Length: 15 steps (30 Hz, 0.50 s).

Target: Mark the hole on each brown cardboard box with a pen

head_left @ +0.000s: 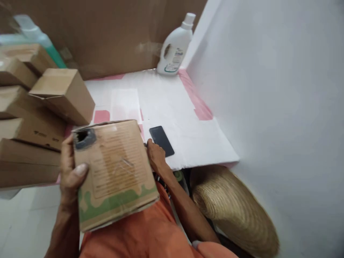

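A cardboard box point(115, 168) with printed text lines, a green wavy band and a dark-rimmed hole in its upper left corner is held tilted above my lap. My left hand point(71, 172) grips its left side, thumb on the printed face. Beside the box's right edge, my right hand point(156, 154) is closed with the fingers curled; a small dark bit shows at the fingertips, but what it belongs to is hidden behind the box. A black phone point(162, 140) lies on the white-covered table point(193, 143) just beyond that hand.
Several cardboard boxes point(64, 93) are stacked at the left, with a bottle of green liquid point(51, 48) behind them. A white jug point(176, 48) stands at the back by the white wall point(274, 100). A woven straw item point(231, 208) sits below the table's right edge.
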Motion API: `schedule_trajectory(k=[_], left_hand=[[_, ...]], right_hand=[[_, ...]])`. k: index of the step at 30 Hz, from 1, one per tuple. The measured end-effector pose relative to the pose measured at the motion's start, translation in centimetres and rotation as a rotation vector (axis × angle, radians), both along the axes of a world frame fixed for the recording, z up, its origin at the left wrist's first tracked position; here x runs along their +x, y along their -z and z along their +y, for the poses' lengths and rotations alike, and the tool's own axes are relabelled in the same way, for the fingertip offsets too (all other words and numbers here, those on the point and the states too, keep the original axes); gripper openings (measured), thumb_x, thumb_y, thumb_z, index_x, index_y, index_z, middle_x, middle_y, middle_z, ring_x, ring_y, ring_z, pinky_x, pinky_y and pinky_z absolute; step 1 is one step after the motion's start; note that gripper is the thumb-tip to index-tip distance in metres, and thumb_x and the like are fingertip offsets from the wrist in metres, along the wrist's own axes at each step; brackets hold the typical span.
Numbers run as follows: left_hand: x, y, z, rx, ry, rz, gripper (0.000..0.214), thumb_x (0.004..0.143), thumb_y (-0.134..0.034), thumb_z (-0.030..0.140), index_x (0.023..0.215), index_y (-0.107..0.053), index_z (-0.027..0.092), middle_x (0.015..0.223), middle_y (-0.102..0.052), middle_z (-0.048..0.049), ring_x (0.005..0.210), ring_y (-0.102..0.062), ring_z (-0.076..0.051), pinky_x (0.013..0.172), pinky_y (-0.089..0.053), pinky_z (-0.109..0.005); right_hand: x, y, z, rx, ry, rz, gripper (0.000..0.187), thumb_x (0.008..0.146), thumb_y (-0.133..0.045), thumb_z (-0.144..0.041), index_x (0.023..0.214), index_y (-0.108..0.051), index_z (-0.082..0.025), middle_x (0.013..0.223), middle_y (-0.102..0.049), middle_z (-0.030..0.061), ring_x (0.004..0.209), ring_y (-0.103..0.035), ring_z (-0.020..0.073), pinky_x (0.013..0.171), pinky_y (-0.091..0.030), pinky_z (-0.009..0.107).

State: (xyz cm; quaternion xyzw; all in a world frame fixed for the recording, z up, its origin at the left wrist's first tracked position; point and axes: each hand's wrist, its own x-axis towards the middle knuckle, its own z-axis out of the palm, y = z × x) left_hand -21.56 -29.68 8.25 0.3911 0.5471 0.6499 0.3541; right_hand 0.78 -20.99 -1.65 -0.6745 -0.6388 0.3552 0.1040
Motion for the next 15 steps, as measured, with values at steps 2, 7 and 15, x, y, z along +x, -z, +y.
schedule_trajectory(k=[2,7,15], left_hand=[[0.8,0.0,-0.5,-0.001,0.059,-0.021,0.081,0.074,-0.084,0.059,0.145,-0.063,0.026,0.142,-0.071,-0.009,0.133,-0.066,-0.039,0.107,-0.06,-0.047],[0.8,0.5,-1.3,-0.013,0.172,0.026,0.07,0.089,-0.075,0.055,0.152,-0.059,0.03,0.15,-0.067,-0.0102,0.137,-0.065,-0.037,0.114,-0.056,-0.05],[-0.7,-0.1,-0.2,-0.104,0.135,0.162,0.048,0.104,-0.06,0.057,0.137,-0.068,0.023,0.141,-0.072,-0.01,0.131,-0.066,-0.032,0.109,-0.053,-0.043]], right_hand=[[0.4,0.0,0.4,0.021,0.006,0.043,0.005,0.1,-0.066,-0.02,0.097,-0.062,-0.022,0.091,-0.078,0.0134,0.091,-0.075,0.0306,0.079,-0.046,0.036],[2.7,-0.5,0.8,0.092,0.079,0.24,0.024,0.097,-0.058,-0.039,0.079,-0.049,-0.027,0.061,-0.059,-0.002,0.058,-0.059,0.0188,0.058,-0.042,0.029],[2.1,-8.6,1.6,0.511,0.379,1.033,0.035,0.084,-0.084,-0.045,0.092,-0.059,-0.024,0.075,-0.079,-0.0001,0.053,-0.072,0.0162,0.05,-0.054,0.024]])
